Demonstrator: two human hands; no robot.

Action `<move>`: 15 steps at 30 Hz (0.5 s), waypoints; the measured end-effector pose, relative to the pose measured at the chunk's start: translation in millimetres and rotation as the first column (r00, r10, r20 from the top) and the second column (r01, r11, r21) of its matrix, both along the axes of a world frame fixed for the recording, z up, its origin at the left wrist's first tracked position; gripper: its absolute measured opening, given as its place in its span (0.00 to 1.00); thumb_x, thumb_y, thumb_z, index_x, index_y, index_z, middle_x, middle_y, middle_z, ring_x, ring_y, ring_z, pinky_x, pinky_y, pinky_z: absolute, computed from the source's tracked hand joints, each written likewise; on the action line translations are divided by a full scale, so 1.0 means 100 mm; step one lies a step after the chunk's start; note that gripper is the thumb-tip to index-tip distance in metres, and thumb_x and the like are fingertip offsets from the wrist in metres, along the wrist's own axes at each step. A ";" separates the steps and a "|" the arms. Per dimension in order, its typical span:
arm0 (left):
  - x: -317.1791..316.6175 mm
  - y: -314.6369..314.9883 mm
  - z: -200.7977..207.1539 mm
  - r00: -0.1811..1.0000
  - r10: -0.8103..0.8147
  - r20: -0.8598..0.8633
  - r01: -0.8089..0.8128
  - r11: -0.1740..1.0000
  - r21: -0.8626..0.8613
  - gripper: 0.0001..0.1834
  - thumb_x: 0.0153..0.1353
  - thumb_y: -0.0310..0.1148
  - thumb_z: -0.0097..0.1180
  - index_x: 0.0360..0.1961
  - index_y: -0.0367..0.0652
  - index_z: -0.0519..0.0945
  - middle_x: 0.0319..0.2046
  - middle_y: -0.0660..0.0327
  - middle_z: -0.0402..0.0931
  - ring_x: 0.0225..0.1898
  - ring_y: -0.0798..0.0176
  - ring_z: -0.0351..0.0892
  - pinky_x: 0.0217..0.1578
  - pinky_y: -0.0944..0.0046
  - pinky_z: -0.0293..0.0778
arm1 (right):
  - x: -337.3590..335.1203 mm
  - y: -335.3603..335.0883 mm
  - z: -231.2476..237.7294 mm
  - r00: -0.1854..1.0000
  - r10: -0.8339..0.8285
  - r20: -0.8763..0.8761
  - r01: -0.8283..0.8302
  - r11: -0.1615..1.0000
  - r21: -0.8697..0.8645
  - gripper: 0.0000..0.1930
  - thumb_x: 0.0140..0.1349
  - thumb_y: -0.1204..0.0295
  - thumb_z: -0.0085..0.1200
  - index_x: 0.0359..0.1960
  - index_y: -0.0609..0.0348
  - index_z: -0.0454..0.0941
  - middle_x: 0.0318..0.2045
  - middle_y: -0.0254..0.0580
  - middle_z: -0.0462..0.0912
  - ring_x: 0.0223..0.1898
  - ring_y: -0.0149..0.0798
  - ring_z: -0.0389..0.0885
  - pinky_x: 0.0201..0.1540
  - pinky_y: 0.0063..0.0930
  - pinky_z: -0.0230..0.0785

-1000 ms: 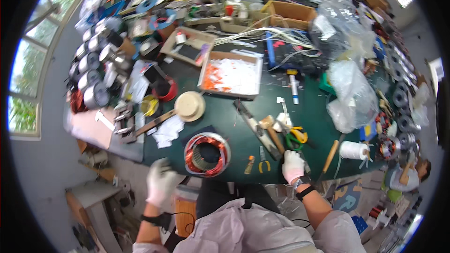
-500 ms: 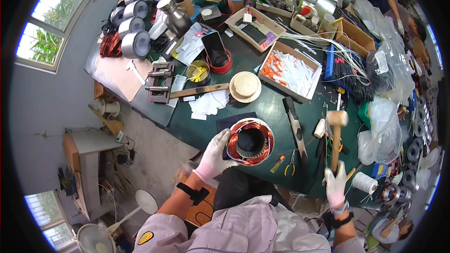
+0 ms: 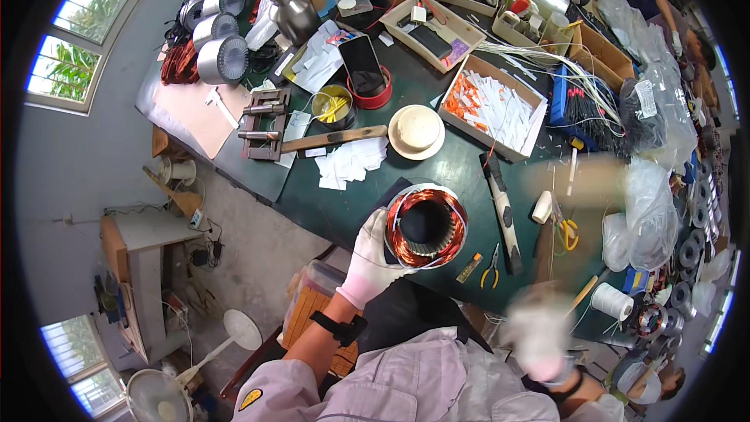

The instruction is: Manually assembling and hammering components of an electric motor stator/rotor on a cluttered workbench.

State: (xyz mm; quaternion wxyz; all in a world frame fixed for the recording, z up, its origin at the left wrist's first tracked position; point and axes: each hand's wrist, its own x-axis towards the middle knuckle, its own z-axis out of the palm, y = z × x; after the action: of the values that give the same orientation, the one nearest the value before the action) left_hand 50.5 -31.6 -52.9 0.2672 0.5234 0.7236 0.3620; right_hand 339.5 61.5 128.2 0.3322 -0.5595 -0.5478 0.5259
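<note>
Coil ring: I see the copper coil ring (image 3: 455,228) at the near edge of the green table (image 3: 465,168), its round opening turned up toward my camera, with a dark cloth (image 3: 400,187) showing at its upper left.
Left hand: the gloved left hand (image 3: 373,262) grips the ring by its left side, fingers along the outer wall and thumb low at the near side.
Right hand: the gloved right hand (image 3: 539,336) is a blur near the person's body, closed on the handle of a mallet (image 3: 578,181); I cannot make out single fingers.
Mallet: its head is smeared pale over the right part of the table, well apart from the ring.
Small tools: between ring and mallet I find yellow-handled pliers (image 3: 490,273), a small yellowish block (image 3: 469,267) and a long dark-ended bar (image 3: 502,215); scissors (image 3: 569,234) with yellow loops lie further right.
Thread: a white spool (image 3: 612,302) lies near the table's right end.
Behind the ring: I have a pale wooden disc (image 3: 416,131), white paper slips (image 3: 351,162) beside it, and a cardboard box (image 3: 480,138) full of white and orange pieces.
</note>
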 end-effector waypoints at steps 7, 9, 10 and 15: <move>-0.01 -0.25 -0.04 0.989 0.023 -0.149 -0.021 1.000 0.020 0.70 0.38 0.39 0.89 0.78 0.33 0.55 0.72 0.36 0.64 0.70 0.33 0.68 0.71 0.42 0.68 | -0.19 0.66 0.37 0.873 0.470 0.134 -0.378 0.824 -0.422 0.15 0.69 0.64 0.58 0.48 0.63 0.78 0.24 0.42 0.83 0.26 0.39 0.86 0.33 0.36 0.80; -0.02 -0.21 -0.03 0.992 0.011 -0.125 -0.011 1.000 0.005 0.70 0.38 0.38 0.89 0.78 0.33 0.55 0.72 0.36 0.64 0.70 0.33 0.67 0.71 0.42 0.68 | -0.26 0.54 0.22 0.993 0.101 0.054 -0.083 0.960 -0.267 0.13 0.70 0.62 0.57 0.41 0.62 0.77 0.22 0.38 0.81 0.21 0.36 0.81 0.29 0.35 0.77; 0.04 -0.12 -0.05 0.996 0.006 -0.093 -0.005 1.000 0.014 0.70 0.37 0.39 0.89 0.78 0.33 0.56 0.72 0.37 0.64 0.70 0.33 0.67 0.71 0.43 0.67 | -0.28 0.30 -0.07 0.997 -0.009 0.077 0.025 0.978 -0.206 0.16 0.72 0.59 0.57 0.36 0.60 0.76 0.24 0.39 0.81 0.19 0.36 0.79 0.26 0.34 0.75; 0.18 -0.22 -0.12 0.995 0.077 -0.066 -0.073 0.996 0.055 0.71 0.38 0.42 0.89 0.78 0.33 0.55 0.72 0.39 0.63 0.75 0.35 0.62 0.74 0.43 0.64 | -0.02 0.48 -0.23 0.332 0.894 0.302 -0.827 0.429 -0.362 0.24 0.67 0.53 0.62 0.45 0.66 0.79 0.36 0.60 0.87 0.42 0.60 0.89 0.46 0.47 0.82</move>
State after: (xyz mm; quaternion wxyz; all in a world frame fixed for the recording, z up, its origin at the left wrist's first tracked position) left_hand 68.6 -54.0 -64.8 0.2147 0.5147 0.7417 0.3727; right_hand 338.0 110.0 104.9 -0.1758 -0.3107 -0.7810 0.5125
